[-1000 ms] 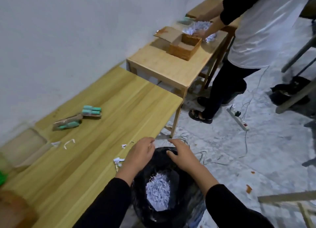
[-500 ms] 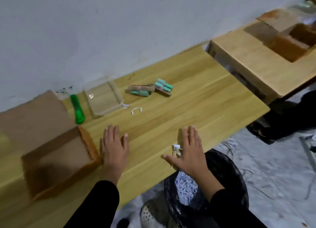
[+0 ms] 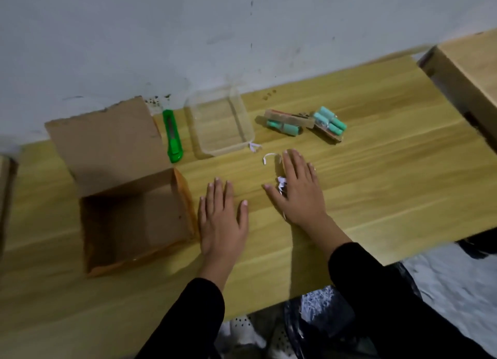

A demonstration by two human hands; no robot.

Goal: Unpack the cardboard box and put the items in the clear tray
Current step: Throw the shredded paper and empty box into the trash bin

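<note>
Both hands slid farther onto table; right hand (image 3: 298,194) reached far toward paper curl (image 3: 269,158).
Head view: left hand (image 3: 222,218) flat, fingers spread, beside emptied cardboard box (image 3: 134,224); right fingers together over shreds. Clear tray (image 3: 220,123) empty; 2 teal packs (image 3: 304,123) right of it, unplaced.

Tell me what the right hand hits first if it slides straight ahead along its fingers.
The right hand points up and slightly left; a curled white paper strip lies just left of its fingertips. Past that, probably the near right corner of the clear tray, though depth is unclear.
</note>
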